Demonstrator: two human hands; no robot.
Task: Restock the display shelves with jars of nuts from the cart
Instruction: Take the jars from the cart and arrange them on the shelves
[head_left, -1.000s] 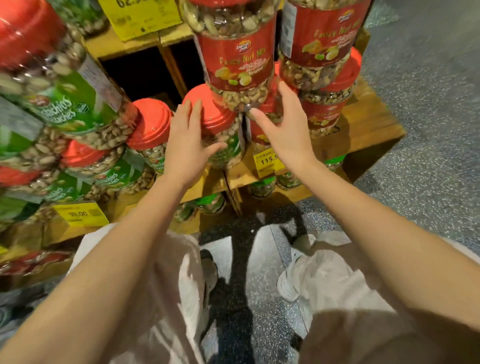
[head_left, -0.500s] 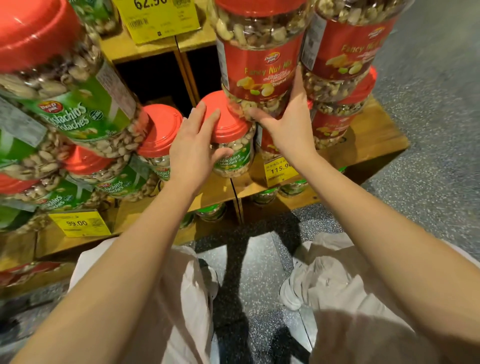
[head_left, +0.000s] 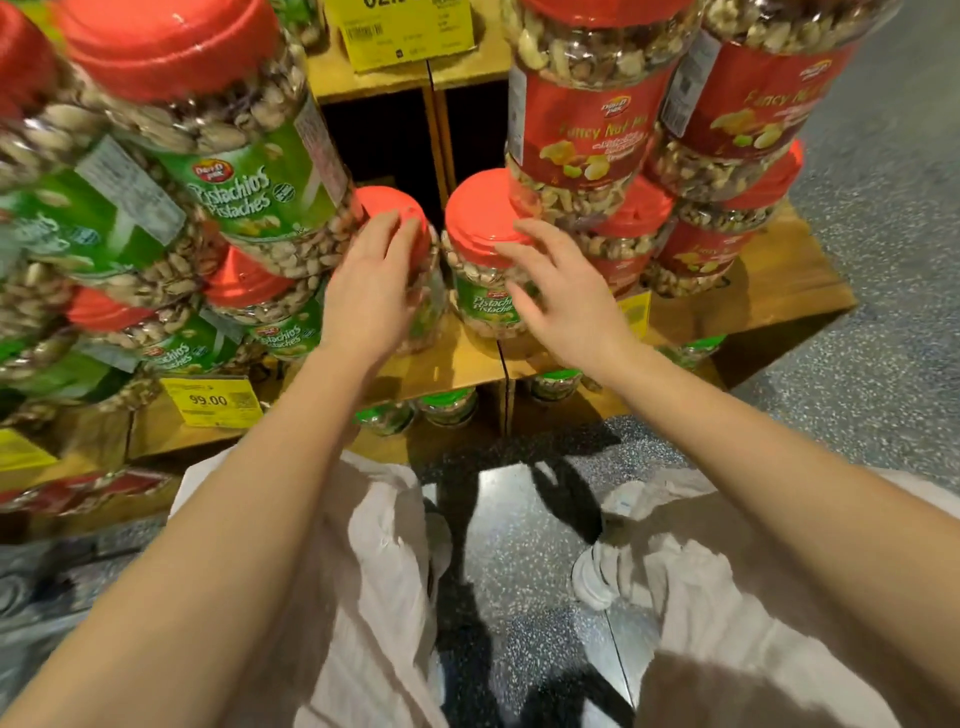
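Note:
Two pistachio jars with red lids and green labels stand side by side at the front of the wooden shelf (head_left: 441, 364). My left hand (head_left: 371, 291) wraps the front of the left jar (head_left: 397, 205), fingers up on its lid. My right hand (head_left: 563, 296) lies with spread fingers against the right jar (head_left: 480, 223), fingertips touching the lid's rim and the jar's side. No cart is in view.
Stacked pistachio jars (head_left: 234, 182) crowd the left. Red-labelled Fancy Nut Mix jars (head_left: 582, 135) stack at the right, overhanging the right jar. Behind is a dark shelf gap (head_left: 384, 140). Green-lidded jars (head_left: 447, 402) sit on the lower shelf, a yellow price tag (head_left: 210, 400) below left. My legs stand on speckled floor (head_left: 857, 389).
My left hand has shifted from the right pistachio jar to the one beside it on the left. My right hand has left the red-labelled jars and come onto the right pistachio jar.

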